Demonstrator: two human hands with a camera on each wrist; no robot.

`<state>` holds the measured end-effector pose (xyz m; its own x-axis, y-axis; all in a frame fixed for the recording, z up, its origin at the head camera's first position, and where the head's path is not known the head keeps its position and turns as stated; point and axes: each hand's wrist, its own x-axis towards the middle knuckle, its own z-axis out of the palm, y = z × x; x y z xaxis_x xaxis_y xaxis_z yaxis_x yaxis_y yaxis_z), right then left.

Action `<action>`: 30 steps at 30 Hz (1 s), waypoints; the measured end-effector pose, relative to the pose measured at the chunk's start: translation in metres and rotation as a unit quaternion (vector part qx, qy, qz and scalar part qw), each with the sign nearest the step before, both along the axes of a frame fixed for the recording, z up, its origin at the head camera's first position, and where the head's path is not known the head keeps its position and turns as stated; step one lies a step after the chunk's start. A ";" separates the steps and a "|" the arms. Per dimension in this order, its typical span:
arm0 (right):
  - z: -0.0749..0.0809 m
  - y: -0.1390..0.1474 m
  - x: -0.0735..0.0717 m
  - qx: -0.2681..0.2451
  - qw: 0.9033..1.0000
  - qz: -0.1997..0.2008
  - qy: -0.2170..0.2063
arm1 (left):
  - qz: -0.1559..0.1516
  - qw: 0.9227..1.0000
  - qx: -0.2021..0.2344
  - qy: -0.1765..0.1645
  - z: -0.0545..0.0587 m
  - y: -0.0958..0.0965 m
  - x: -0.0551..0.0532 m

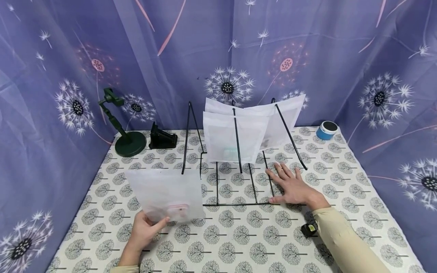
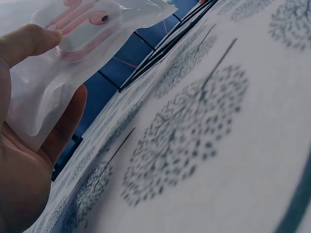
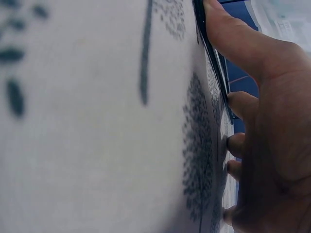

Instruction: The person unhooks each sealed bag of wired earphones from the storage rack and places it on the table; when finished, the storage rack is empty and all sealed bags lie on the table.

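Note:
My left hand (image 1: pixel 142 232) pinches the lower edge of a frosted white bag (image 1: pixel 164 189), thumb in front and fingers behind. Through the bag shows a pink item (image 2: pixel 82 22) with a small dark spot on its rounded end. My right hand (image 1: pixel 293 188) rests at the right side of a black wire rack (image 1: pixel 237 204), fingers spread on the cloth and the thumb (image 3: pixel 228 29) against the rack's wire. Two frosted bags, a front bag (image 1: pixel 232 132) with something pale green inside and a right-hand bag (image 1: pixel 286 117), stand between the rack's upright wires, with another partly hidden behind.
A dark green stand (image 1: pixel 130 144) and a black holder (image 1: pixel 162 137) stand at the back left. A blue and white round container (image 1: pixel 326 131) sits at the back right. Near my right forearm lies a small black object (image 1: pixel 308 229) with a yellow-green face. Patterned curtains (image 1: pixel 170 57) enclose the table.

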<state>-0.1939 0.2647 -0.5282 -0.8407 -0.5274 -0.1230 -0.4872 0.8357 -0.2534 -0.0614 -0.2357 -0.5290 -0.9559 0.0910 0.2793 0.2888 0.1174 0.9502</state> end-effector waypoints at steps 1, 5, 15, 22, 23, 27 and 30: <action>0.000 0.000 0.000 0.000 1.000 0.000 0.000 | 0.001 1.000 0.001 0.000 0.000 -0.001 -0.001; -0.001 0.000 0.000 0.001 1.000 0.000 0.001 | 0.001 1.000 0.006 0.005 0.000 -0.004 -0.003; 0.000 0.001 0.000 0.000 1.000 0.001 -0.003 | 0.038 0.997 -0.057 -0.038 0.004 -0.015 -0.013; 0.000 0.000 0.000 0.001 1.000 0.000 -0.007 | 0.068 0.991 -0.081 -0.085 0.006 -0.020 -0.020; 0.000 0.000 0.000 0.002 1.000 0.000 -0.008 | 0.072 0.990 -0.081 -0.093 0.006 -0.020 -0.020; 0.001 0.000 -0.001 0.004 1.000 0.000 -0.007 | 0.089 0.985 -0.089 -0.121 0.005 -0.021 -0.024; 0.000 0.000 -0.001 0.003 1.000 0.001 -0.004 | 0.097 0.982 -0.098 -0.131 0.004 -0.022 -0.030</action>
<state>-0.1953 0.2649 -0.5278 -0.8387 -0.5280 -0.1335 -0.4865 0.8365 -0.2523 -0.0914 -0.2579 -0.5248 -0.9972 -0.0724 0.0177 -0.0076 0.3343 0.9424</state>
